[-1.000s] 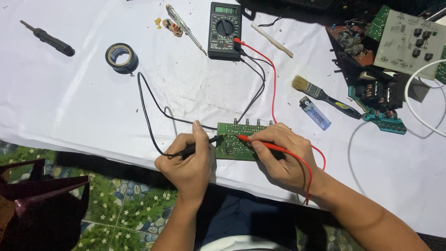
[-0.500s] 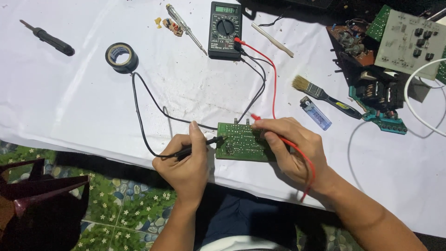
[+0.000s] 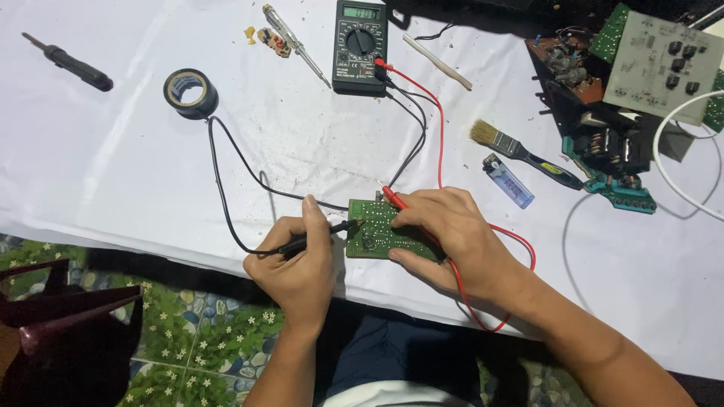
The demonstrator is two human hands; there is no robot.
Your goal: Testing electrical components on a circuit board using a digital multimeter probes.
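A small green circuit board [image 3: 375,235] lies near the front edge of the white-covered table [image 3: 136,173]. My left hand [image 3: 298,264] holds a black test probe [image 3: 320,234], its tip touching the board's left side. My right hand [image 3: 452,241] holds a red test probe [image 3: 394,197] against the board's upper edge, and its fingers rest on the board's right half. Black and red leads run from both probes up to a black multimeter [image 3: 360,45] at the back.
On the table: a roll of black tape [image 3: 190,93], a black screwdriver [image 3: 69,63], a tester screwdriver [image 3: 294,44], a paintbrush [image 3: 520,151], a blue lighter [image 3: 509,181]. Circuit boards and electronic parts [image 3: 626,98] pile at the right. A dark red object [image 3: 60,316] sits on the patterned floor.
My right hand has lifted the red probe from lying across the board to its upper edge. The left hand and black probe have barely moved.
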